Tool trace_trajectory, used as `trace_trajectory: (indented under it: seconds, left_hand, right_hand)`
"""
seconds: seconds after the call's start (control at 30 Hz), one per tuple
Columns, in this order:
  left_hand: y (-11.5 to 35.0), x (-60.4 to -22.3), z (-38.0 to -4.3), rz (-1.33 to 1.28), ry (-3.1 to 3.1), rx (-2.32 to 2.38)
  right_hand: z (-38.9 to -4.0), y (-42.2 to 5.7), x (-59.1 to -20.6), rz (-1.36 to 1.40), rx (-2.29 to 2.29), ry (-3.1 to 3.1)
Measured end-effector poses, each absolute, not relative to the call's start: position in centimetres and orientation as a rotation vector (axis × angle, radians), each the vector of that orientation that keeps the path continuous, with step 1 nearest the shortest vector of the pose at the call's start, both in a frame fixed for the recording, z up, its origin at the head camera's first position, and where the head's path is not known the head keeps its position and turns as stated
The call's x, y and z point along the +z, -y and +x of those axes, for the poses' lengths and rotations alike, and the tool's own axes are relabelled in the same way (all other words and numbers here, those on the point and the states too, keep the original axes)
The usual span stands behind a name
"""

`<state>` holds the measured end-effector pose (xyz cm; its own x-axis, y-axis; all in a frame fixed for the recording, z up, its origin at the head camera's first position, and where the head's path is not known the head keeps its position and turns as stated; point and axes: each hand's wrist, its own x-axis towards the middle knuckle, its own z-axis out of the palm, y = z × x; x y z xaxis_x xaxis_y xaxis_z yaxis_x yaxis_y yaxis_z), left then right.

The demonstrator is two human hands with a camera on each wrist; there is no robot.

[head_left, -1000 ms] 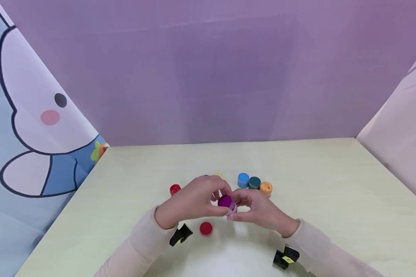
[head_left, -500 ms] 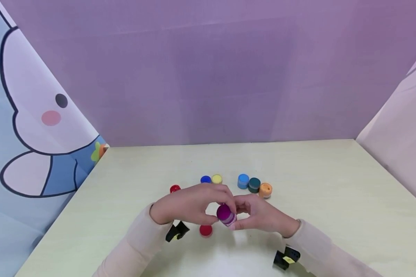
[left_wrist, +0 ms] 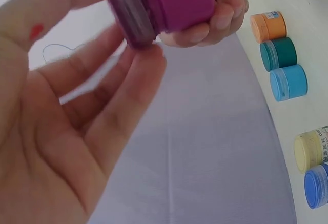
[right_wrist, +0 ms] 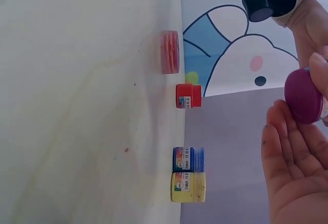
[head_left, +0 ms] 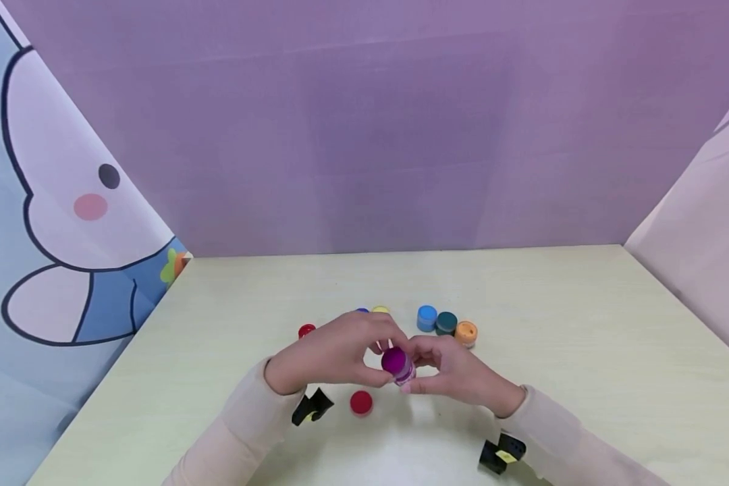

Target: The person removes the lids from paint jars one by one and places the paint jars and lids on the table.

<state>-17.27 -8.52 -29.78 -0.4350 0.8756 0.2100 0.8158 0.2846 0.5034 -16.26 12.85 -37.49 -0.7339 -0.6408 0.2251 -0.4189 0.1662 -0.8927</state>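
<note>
1. While your left hand (head_left: pixel 343 351) pinches the purple jar (head_left: pixel 395 362) by its upper end, the jar's axis leans up and leftward.
2. You have it raised above the table (head_left: pixel 553 304), between both hands.
3. Your right hand (head_left: pixel 458 372) grips it lower down, equally near.

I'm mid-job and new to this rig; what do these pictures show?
No robot: just a person's bare hands, the left grip and the right grip. Both hold one purple paint jar, raised above the pale table. The wide picture comes from a head-worn camera; the close ones from the left wrist camera and right wrist camera. On the table stand a red jar, blue jar, yellow jar, light-blue jar, dark-green jar and orange jar, plus a low, round red piece, perhaps a lid.
</note>
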Motion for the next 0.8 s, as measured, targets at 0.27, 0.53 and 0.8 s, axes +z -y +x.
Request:
trace_trajectory:
  seconds: [0.27, 0.53, 0.8]
  left_hand:
    - [8.6, -29.5, -17.3, 1.505, -2.577, 0.876]
    - [9.3, -29.4, -17.4, 1.478, -2.664, 0.835]
    - [11.0, -29.9, -17.6, 1.368, -2.68, 0.75]
  right_hand:
    - [-16.4, -12.9, -37.5, -1.009, -1.633, -2.282]
    - [-16.7, -13.1, -37.7, -0.945, -1.668, -2.293]
    - [-16.9, -13.2, -37.1, -0.917, -1.68, -2.304]
